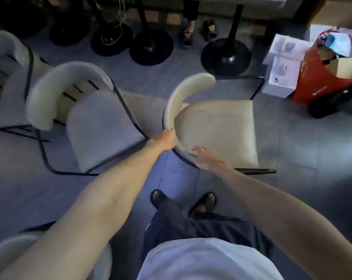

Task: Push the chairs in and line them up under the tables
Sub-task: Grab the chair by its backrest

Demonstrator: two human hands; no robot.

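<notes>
Left hand (164, 139) grips the curved backrest (172, 102) of the cream padded, black-framed chair (221, 128); right hand (203, 157), loose-fingered, lies just beside it. The seat runs ahead-right of both hands, toward the black pedestal base (225, 55).

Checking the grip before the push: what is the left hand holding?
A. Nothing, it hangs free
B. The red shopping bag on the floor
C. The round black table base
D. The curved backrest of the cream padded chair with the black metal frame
D: the left hand grips the rim of the curved backrest of the cream padded chair directly ahead of the person.
</notes>
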